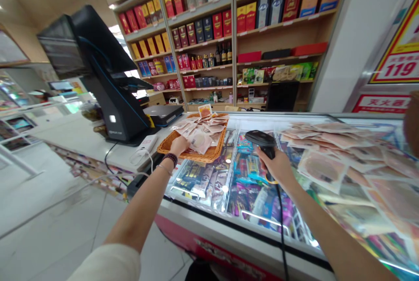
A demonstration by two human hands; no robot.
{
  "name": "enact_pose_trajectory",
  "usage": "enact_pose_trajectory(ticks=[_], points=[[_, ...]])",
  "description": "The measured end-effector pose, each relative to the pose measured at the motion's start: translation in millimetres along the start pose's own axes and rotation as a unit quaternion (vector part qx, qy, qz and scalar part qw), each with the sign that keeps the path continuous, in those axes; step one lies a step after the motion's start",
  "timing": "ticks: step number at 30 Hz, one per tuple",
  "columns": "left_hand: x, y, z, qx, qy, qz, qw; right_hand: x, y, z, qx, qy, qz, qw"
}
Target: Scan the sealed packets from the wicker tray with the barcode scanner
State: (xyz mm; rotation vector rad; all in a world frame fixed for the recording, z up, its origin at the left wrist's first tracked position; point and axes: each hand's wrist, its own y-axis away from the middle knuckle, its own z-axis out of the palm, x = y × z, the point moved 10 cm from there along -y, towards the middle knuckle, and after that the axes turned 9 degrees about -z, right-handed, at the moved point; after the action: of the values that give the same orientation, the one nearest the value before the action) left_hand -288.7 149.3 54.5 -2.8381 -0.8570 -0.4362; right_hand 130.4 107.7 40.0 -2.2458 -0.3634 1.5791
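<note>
My right hand (pixel 276 165) is wrapped round the grip of a black barcode scanner (pixel 262 139), held above the glass-topped freezer (pixel 242 135). The scanner's cable hangs down past the freezer's front edge. My left hand (pixel 179 145), with beads and a bangle at the wrist, is at the near left side of a shallow orange wicker basket (pixel 209 157). Its fingers are closed at the edge of a flat clear packet (pixel 200 142) with a round pale item inside. Several similar packets lie heaped in the basket, one with an orange label (pixel 205 111).
A large pile of flat packets (pixel 327 165) covers the freezer's right side. Wrapped ice creams (pixel 252 167) show under the glass. On the left counter stand a checkout terminal (pixel 114 93), a white power strip (pixel 144 146) and a grey flat device (pixel 163 114). Stocked shelves (pixel 203 43) line the back.
</note>
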Motion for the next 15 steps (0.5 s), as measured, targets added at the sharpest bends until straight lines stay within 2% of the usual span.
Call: enact_pose_trajectory(ticks=[4,10,12,13,15], points=[[7.7,21.4,-19.0,0.099,-0.082,0.017,0.992,4.5,1.1,-1.5,0.005,-0.014,0.007,1.0],[26.8,45.0,-40.0,0.2,-0.05,0.082,0.975,11.0,0.4,-2.7,0.009,-0.018,0.009,1.0],[28.0,43.2,-45.5,0.204,-0.003,0.082,0.975,12.7,-0.1,-3.1,0.017,-0.013,0.008,1.0],[27.9,39.8,-45.0,0.188,0.031,0.076,0.979,13.5,-0.2,-2.8,0.018,-0.011,0.007,1.0],[30.0,31.2,-35.5,0.12,0.105,0.065,0.985,15.3,-0.5,-1.9,0.018,-0.01,0.005,1.0]])
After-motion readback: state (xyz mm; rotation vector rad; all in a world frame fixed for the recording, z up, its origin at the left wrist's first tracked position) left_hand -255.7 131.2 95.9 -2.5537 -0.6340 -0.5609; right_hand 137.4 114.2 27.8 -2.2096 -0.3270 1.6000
